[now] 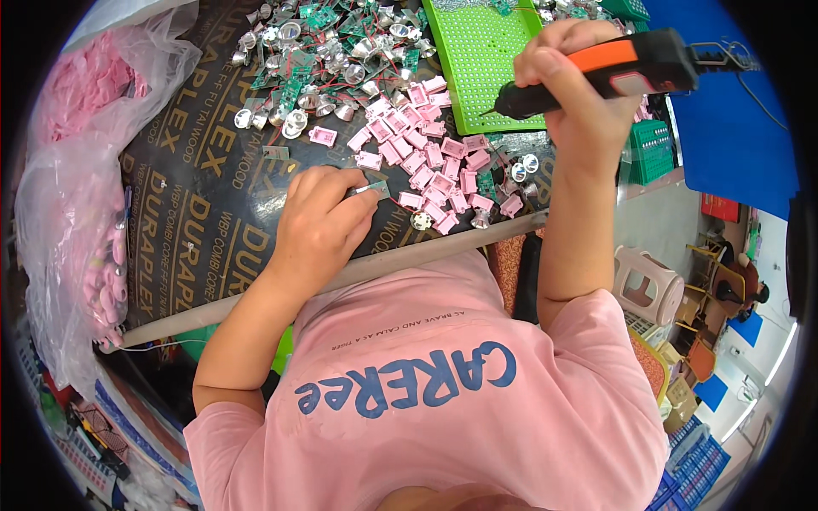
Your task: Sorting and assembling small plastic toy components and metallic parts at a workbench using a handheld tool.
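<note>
My right hand is wrapped round a black and orange electric screwdriver. Its thin bit points down to the left, over the front part of a green perforated tray. Low over the dark tabletop, my left hand has its fingers closed on a small circuit board with a wire; fingertips hide part of it. Just right of that hand lies a loose heap of small pink plastic housings. A single pink housing rests beyond my left knuckles.
Behind the housings spreads a pile of silvery reflector cups with green boards and red wires. A clear bag of pink parts covers the left side. A green basket stands at the right; a pale stool is on the floor.
</note>
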Available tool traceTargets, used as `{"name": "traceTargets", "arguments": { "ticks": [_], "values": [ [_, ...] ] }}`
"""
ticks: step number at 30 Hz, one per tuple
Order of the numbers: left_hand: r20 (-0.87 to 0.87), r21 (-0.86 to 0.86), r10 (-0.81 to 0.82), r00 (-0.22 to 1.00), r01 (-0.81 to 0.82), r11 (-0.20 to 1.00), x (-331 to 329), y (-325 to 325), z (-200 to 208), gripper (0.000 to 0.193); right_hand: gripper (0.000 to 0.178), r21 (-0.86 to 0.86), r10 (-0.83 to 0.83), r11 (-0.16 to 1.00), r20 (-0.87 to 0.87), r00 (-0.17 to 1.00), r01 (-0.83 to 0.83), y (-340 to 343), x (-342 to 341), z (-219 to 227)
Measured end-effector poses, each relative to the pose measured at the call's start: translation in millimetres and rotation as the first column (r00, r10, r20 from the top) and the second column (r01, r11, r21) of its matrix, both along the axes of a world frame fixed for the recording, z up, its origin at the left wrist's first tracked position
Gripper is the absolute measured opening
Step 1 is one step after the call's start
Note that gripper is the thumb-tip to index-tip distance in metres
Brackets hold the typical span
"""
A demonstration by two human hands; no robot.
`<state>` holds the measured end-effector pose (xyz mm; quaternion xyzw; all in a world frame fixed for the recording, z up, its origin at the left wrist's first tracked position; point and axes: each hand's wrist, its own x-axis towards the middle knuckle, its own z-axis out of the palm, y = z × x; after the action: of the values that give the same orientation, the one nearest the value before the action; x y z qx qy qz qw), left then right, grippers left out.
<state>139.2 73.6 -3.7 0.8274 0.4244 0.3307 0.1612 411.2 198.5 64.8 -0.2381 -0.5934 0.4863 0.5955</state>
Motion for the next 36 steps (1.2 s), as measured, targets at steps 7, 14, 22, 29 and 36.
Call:
{"name": "traceTargets", "arguments": {
  "ticks": [7,14,22,29,36],
  "values": [
    [0.002,-0.016,0.0,1.0,0.0,1.0,0.6,1.3,1.2,0.03,0.026,0.03,-0.03,0.999,0.025,0.999,0.029,-1.3,-5.5,-5.3],
    [0.0,-0.013,0.004,1.0,-0.004,1.0,0.1,0.2,2.7,0.029,0.026,0.028,-0.027,0.999,0.016,1.0,0.027,-3.1,-7.2,-8.8],
    [-0.001,0.008,0.012,1.0,-0.012,1.0,-0.6,-0.9,-0.6,0.028,0.021,0.03,-0.122,0.992,0.106,0.987,0.12,-7.5,-11.1,-10.0],
    [0.009,0.016,0.012,1.0,-0.012,1.0,-1.6,0.2,-4.7,0.026,0.018,-0.01,-0.295,0.955,0.022,0.955,0.295,-14.5,-23.3,-20.0],
    [0.011,0.02,0.012,1.0,-0.012,1.0,-2.5,-0.3,-4.6,0.027,0.021,-0.005,-0.269,0.963,0.005,0.963,0.269,-13.3,-23.9,-18.8]
  ]
}}
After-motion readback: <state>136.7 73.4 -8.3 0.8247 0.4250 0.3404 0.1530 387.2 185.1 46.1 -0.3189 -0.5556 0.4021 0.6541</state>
